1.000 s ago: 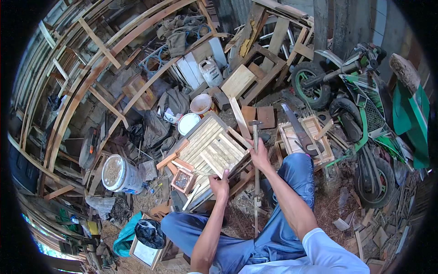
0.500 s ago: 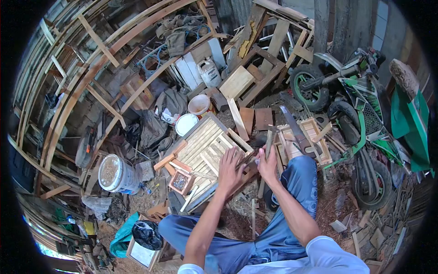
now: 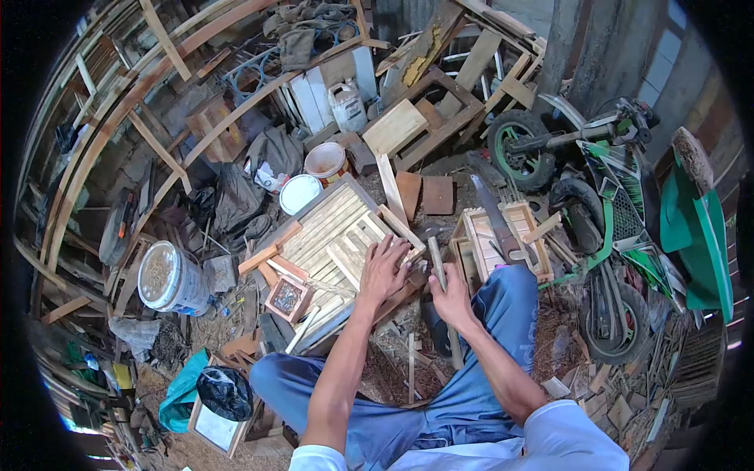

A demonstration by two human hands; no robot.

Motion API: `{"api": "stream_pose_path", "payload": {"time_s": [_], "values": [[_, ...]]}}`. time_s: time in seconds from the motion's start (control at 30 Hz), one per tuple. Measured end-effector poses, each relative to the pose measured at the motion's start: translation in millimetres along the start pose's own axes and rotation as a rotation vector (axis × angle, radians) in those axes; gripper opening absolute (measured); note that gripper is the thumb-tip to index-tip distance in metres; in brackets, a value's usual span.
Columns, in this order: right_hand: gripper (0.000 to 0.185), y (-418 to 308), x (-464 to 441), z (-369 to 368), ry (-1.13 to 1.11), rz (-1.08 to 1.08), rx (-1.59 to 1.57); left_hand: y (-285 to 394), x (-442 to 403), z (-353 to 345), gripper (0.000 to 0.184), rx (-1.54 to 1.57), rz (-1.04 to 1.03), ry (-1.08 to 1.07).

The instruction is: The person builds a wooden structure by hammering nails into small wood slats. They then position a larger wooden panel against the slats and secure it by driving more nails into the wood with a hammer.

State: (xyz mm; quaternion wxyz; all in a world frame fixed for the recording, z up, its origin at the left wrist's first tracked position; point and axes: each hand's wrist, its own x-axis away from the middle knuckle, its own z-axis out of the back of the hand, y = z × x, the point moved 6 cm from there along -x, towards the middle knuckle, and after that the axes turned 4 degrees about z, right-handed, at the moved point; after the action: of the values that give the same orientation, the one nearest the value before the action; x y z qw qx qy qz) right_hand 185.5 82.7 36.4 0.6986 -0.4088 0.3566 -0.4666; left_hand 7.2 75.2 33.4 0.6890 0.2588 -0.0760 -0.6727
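Note:
My left hand (image 3: pixel 382 271) lies over a small slatted wooden frame (image 3: pixel 345 255), its fingers spread on the wood near the right edge of a low slatted bench (image 3: pixel 302 228). My right hand (image 3: pixel 451 297) is closed around a long wooden stick (image 3: pixel 454 345), which slants between my knees; I cannot tell whether it is a tool handle. A small wooden box (image 3: pixel 288 299) of metal bits, probably nails, sits at the bench's left side. To the right of my right hand, a handsaw (image 3: pixel 499 220) lies across a wooden crate (image 3: pixel 522 216).
A white bucket (image 3: pixel 169 282) stands at the left, with two smaller tubs (image 3: pixel 301 194) behind the bench. A green and black motorbike (image 3: pixel 613 188) leans at the right. Curved wooden framing (image 3: pixel 118 133) fills the upper left. Wood scraps (image 3: pixel 613 400) litter the floor.
The view has shifted, so most things appear farther left. My right hand has lowered slightly, and the stick's upper end now leans left toward the bench. My left hand stays on the slatted frame.

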Motion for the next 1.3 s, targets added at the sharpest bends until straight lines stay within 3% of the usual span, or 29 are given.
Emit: {"api": "stream_pose_path", "payload": {"time_s": [0.07,0.2,0.27,0.33,0.43,0.53,0.67,0.93,1.07,1.2,1.3], "values": [[0.031,-8,4,3,-0.045,0.053,0.017,-1,-2,2,0.050,0.031,-0.015,0.001],[0.033,-13,5,-2,-0.159,-0.081,-0.003,-5,3,3,0.057,0.040,-0.034,-0.042],[0.034,-21,-1,7,-0.294,-0.137,0.175,-2,2,4,0.065,-0.034,-0.061,-0.090],[0.030,-42,2,18,-0.243,-0.224,0.185,-2,2,3,0.068,-0.084,-0.085,-0.122],[0.027,-64,9,23,-0.175,-0.095,0.188,-6,4,0,0.068,-0.071,-0.082,-0.083],[0.025,-41,10,8,-0.289,-0.109,0.371,-4,3,0,0.064,-0.055,-0.077,-0.066],[0.032,-55,10,5,-0.241,-0.064,0.377,-10,1,-5,0.063,-0.077,-0.040,-0.074],[0.026,-47,14,-5,-0.269,-0.087,0.428,-12,0,-8,0.062,-0.101,-0.030,-0.065],[0.025,-51,13,-4,-0.177,-0.065,0.335,-7,2,-4,0.055,-0.119,-0.054,-0.045],[0.022,-29,8,-9,-0.236,0.002,0.510,-7,0,-5,0.056,-0.136,-0.032,-0.091],[0.024,-61,4,2,-0.235,-0.091,0.379,-8,1,-6,0.056,-0.093,-0.035,-0.040]]}}
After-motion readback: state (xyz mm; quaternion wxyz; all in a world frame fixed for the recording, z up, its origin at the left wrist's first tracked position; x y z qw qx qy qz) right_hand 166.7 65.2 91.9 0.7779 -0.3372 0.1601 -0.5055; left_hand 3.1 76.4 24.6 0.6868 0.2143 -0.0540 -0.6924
